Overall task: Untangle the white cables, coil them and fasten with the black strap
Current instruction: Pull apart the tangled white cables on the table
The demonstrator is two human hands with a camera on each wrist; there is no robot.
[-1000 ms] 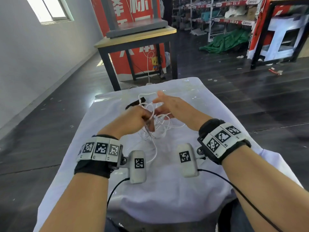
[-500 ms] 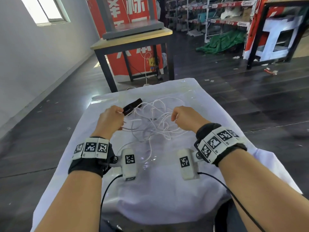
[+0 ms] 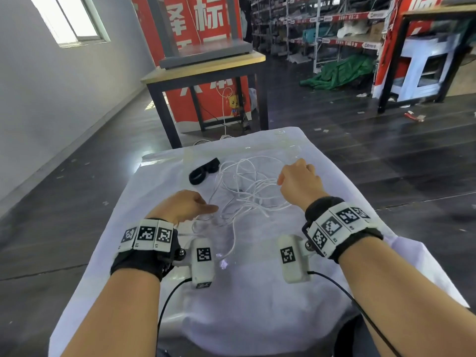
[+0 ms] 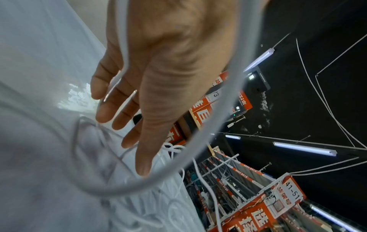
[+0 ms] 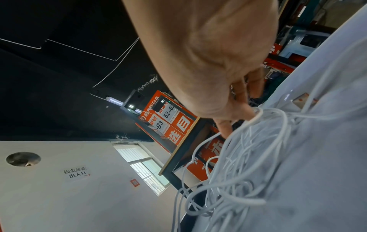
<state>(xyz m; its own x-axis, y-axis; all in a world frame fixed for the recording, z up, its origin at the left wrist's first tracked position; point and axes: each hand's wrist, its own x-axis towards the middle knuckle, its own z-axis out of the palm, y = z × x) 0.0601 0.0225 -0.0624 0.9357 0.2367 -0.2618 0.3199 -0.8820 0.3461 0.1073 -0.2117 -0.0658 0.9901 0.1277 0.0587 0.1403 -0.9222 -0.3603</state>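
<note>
Thin white cables (image 3: 247, 186): loose tangle, mid-counter (image 3: 257, 292); spread wider than a second ago, long axis left–right.
Left hand (image 3: 180, 206): has dropped its strands, fingers slack.
Right hand (image 3: 300, 180): pinches strands.
Untangling under way.
Flat black fabric strap (image 3: 203, 170): far-left, untouched.

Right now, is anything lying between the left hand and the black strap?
Nothing visible does. The black strap lies by itself on the white cloth, beyond the left hand. The white cables spread just to the strap's right, not across that path.
</note>
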